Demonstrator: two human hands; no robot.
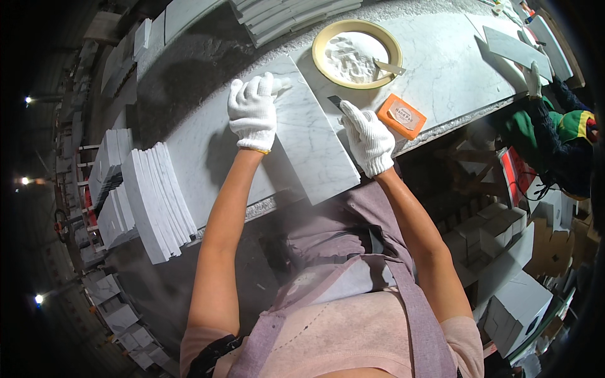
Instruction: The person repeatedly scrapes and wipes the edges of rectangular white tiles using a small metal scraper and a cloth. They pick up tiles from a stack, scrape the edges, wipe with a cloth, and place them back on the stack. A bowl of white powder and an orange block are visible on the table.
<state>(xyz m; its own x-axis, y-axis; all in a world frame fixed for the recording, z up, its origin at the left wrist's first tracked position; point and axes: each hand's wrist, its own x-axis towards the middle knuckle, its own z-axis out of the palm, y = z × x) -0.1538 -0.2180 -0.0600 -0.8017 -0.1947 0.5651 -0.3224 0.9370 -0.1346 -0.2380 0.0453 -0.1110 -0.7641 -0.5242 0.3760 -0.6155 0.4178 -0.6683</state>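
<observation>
Bench observation, head view. We recorded one pale grey-veined marble tile (309, 135) lying flat on the bench top (441, 57), between the two hands, its lower end jutting past the bench's near edge.

Left hand (253, 113): white knitted glove, back upward, over the tile's left side with the fingers bent. Just beside the fingertips we saw a whitish patch on the tile; we could not tell whether it was a smear or an object, nor whether the hand gripped anything.

Right hand (368, 138): matching glove, near the tile's right edge. We logged the grip as closed round a dark flat tool (334, 101), whose end projected from the fingers over the tile. Its remaining length was hidden by the glove.

Beyond the right hand we noted a round yellow bowl (316, 54) of white powder (350, 53), with a spatula (389, 67) resting in it, its end across the rim. An orange box (402, 116) with a pale label lay just beside the right hand.

To the left we found a stack of tiles (157, 195) standing on edge; at far right, a co-worker's gloved hand (535, 79) touched another tile (513, 47).
</observation>
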